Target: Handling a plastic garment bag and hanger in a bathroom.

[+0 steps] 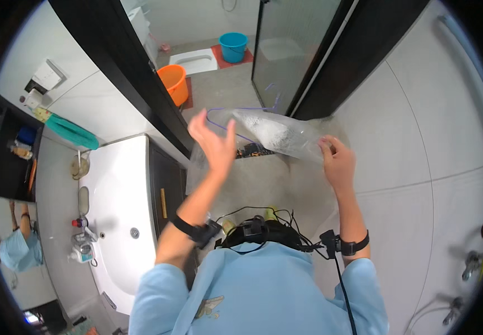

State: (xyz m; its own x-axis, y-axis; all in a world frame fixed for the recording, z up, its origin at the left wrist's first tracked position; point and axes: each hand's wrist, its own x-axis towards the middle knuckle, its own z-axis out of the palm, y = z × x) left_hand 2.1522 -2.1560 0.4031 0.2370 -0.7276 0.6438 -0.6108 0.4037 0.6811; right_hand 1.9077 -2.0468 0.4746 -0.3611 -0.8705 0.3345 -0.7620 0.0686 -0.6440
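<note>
A clear plastic bag or sheet (304,140) spreads in front of me, with its thin film draping down on both sides. My right hand (338,161) pinches its edge between thumb and fingers. Raised at the left, my left hand (215,144) is slightly blurred, its thumb and fingers apart. Beside those fingers is a purple clothes hanger (241,108), its hook pointing to the far right. A white, lacy-looking patch (268,132) shows at the plastic; whether it is cloth or bunched film, I cannot tell.
Left of me stands a white washbasin (116,251) over a dark cabinet (166,167). A dark door frame (128,71) and glass door (296,54) border the toilet area, with an orange bucket (173,83), a blue bucket (233,47) and a squat toilet (193,63). Wall taps (472,264) are at right.
</note>
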